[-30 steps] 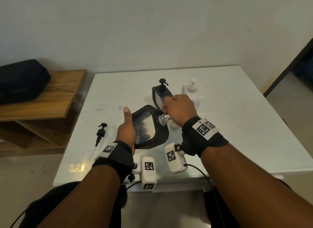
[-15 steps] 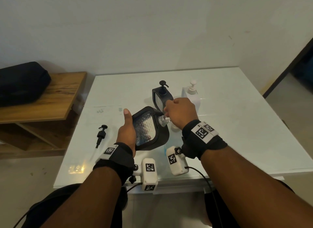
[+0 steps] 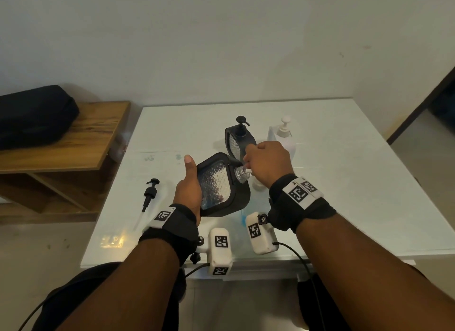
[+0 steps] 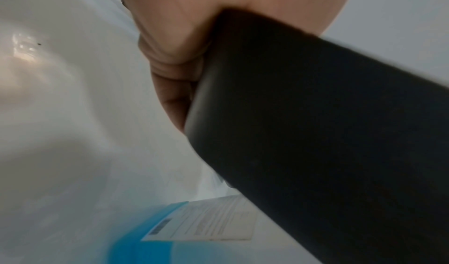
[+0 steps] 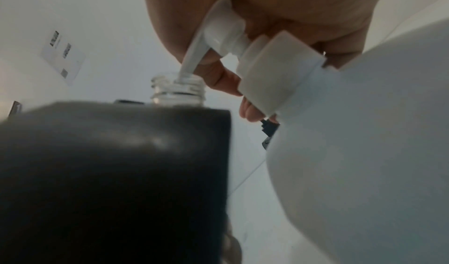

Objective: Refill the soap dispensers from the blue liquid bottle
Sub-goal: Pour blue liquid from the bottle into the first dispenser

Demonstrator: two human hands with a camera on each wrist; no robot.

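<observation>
My left hand (image 3: 187, 185) grips a black-framed glass soap dispenser (image 3: 219, 185), tilted right above the table, its clear threaded neck (image 3: 240, 174) open. Its dark body (image 4: 316, 124) fills the left wrist view, my fingers (image 4: 175, 56) curled round its edge. My right hand (image 3: 267, 163) is curled over the white pump head (image 5: 226, 31) of the refill bottle (image 5: 364, 152). The pump nozzle dips into the open neck (image 5: 177, 87). The bottle's blue lower part and label (image 4: 157, 239) show under the dispenser. No liquid flow is visible.
A second black dispenser (image 3: 237, 138) and a white pump bottle (image 3: 283, 136) stand behind my hands. A loose black pump (image 3: 150, 192) lies on the white table (image 3: 344, 183) to the left. A wooden shelf (image 3: 61, 143) with a black bag (image 3: 32, 116) is beyond the table's left edge.
Both hands keep the same hold, with the nozzle staying at the dispenser's neck. Only the head view has shifted slightly.
</observation>
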